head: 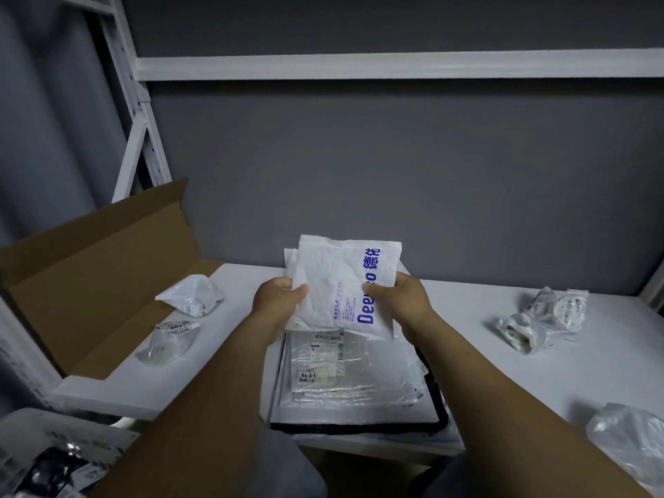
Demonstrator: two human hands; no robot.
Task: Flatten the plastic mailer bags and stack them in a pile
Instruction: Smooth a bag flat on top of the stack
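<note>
Clear plastic, flattened: the pile (345,375) of mailer bags lies on the white bench (503,357), directly below both grips. The left grip (278,300) and right grip (399,300) each pinch a side edge of a white mailer bag (334,278) with blue print, held above the pile. Crumpled bags (546,318) lie well right of the right grip.

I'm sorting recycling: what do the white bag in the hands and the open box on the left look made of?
The white bag is probably thin plastic film: soft sheen, fine wrinkles, blue print. The box looks like cardboard: matte brown, with a creased flap.
</note>
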